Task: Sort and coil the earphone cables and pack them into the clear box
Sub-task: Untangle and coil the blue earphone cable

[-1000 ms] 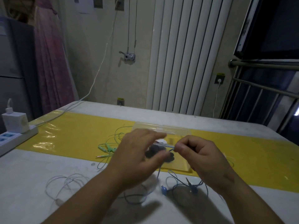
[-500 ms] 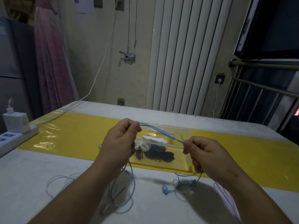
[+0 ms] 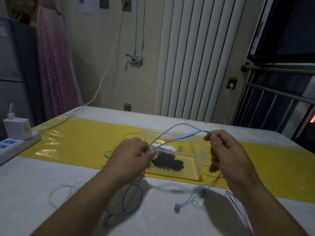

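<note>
A blue earphone cable [image 3: 172, 129] arches in the air between my hands, above the clear box [image 3: 196, 160]. My left hand [image 3: 131, 159] pinches one part of it at the box's left end. My right hand [image 3: 228, 155] pinches it just past the inline remote [image 3: 188, 135], to the right of the box. The cable's lower loops [image 3: 132, 200] and a blue earbud [image 3: 177, 206] lie on the table in front. Inside the box sit a black coiled cable [image 3: 167, 161] and a white one [image 3: 164, 147].
A green cable [image 3: 109, 153] lies left of the box on the yellow mat [image 3: 76, 142]. A white cable [image 3: 59, 193] rests at front left and a purple cable [image 3: 238, 206] at front right. A power strip with a charger [image 3: 16, 133] sits at the table's left edge.
My hands moved apart, the right one rising to the right, and drew the blue cable up into a wider arch over the box. The inline remote now shows.
</note>
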`<state>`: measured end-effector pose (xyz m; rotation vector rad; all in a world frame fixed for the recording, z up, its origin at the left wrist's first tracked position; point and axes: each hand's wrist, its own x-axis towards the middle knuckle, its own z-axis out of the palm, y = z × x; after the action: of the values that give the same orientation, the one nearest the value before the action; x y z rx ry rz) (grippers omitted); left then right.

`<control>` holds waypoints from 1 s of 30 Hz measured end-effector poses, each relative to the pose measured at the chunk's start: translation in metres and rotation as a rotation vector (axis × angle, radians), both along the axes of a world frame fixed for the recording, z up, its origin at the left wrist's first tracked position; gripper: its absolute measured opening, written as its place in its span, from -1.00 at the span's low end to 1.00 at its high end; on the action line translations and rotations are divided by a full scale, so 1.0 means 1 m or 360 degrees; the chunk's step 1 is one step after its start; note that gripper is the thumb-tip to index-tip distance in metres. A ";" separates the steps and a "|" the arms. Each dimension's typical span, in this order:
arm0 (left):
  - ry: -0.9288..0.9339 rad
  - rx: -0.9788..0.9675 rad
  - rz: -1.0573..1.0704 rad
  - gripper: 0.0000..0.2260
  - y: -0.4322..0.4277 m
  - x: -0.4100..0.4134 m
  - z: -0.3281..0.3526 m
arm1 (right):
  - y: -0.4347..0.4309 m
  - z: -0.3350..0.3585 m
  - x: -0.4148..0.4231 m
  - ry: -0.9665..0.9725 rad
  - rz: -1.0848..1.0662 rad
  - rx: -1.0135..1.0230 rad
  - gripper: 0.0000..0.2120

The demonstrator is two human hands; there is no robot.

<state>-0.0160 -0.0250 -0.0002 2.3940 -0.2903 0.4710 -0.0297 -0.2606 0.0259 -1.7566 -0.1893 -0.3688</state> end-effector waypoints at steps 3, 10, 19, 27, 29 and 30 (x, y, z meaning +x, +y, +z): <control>-0.0015 -0.0012 -0.0057 -0.72 0.001 -0.001 0.001 | 0.000 0.002 -0.001 0.0105 0.0012 0.0159 -0.68; 0.0232 -0.0834 -0.0290 -0.85 -0.006 -0.006 0.004 | -0.001 -0.001 0.004 0.0111 0.0085 0.0228 -0.70; 0.0350 -0.1304 -0.0539 -0.82 -0.006 -0.009 0.008 | 0.000 -0.003 0.002 0.0075 0.0153 0.0037 -0.77; 0.0154 -0.1487 -0.0338 -0.88 -0.003 -0.005 0.010 | -0.004 -0.004 0.006 0.0326 0.0243 0.0259 -0.71; 0.0156 -0.1516 -0.0316 -0.85 -0.002 -0.005 0.011 | -0.004 -0.004 0.006 0.0314 0.0242 0.0304 -0.73; 0.0154 -0.1522 -0.0311 -0.83 -0.002 -0.005 0.011 | -0.004 -0.003 0.005 0.0317 0.0241 0.0308 -0.74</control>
<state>-0.0211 -0.0270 0.0113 1.4338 -0.1880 0.2989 -0.0248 -0.2648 0.0231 -1.5652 -0.1376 -0.0973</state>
